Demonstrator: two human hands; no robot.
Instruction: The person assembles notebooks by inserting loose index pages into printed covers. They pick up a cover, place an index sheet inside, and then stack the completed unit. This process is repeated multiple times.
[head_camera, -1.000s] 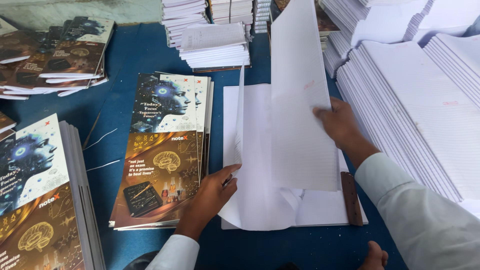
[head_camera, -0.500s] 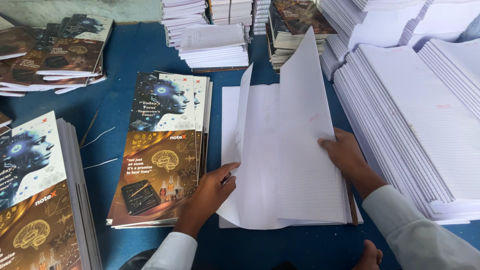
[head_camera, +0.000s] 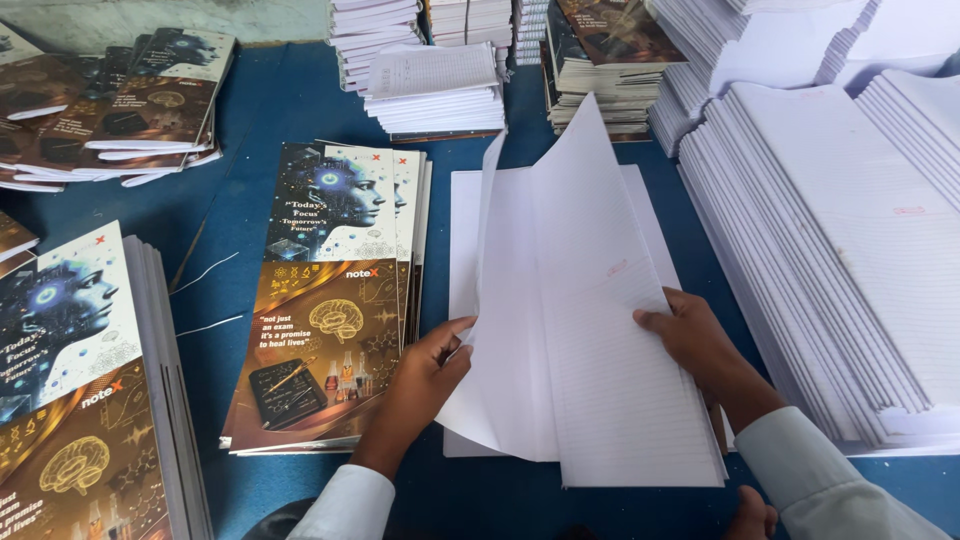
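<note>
Left hand (head_camera: 432, 372) pinches the lower left edge of the folded ruled sheets (head_camera: 590, 330); right hand (head_camera: 692, 335) grips their right edge. The sheets lie just right of the printed cover stack (head_camera: 335, 300). Risk: loose grip lets leaves fan, misaligning the fold.

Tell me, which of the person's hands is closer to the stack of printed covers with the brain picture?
Left. The left hand grips the ruled sheets' left edge, right beside the stack of printed covers. The right hand holds the sheets' right edge, across the paper from that stack.
</note>
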